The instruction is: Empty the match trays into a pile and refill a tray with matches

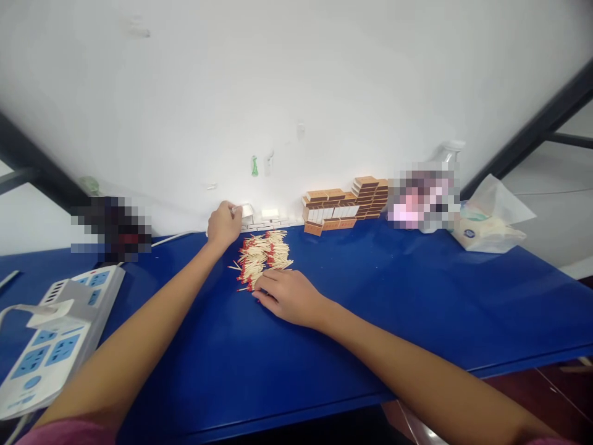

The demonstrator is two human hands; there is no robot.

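A heap of matches (266, 253) with red heads and pale sticks lies on the blue table. At its near edge, my right hand (291, 296) has its fingers curled down onto matches, their tips partly hidden. Farther back by the wall, the fingers of my left hand (225, 224) are closed on a small white matchbox tray (247, 211). Beside it stands a low row of white trays (271, 216). To the right, brown-sided matchboxes (331, 210) are stacked against the wall, several with white sides showing.
On the left of the blue table (352, 346) lies a white power strip (60, 327) with a plug in it. A pack of tissues (491, 228) sits at the right. Blurred-out items stand at both sides. Behind is a white wall (296, 80).
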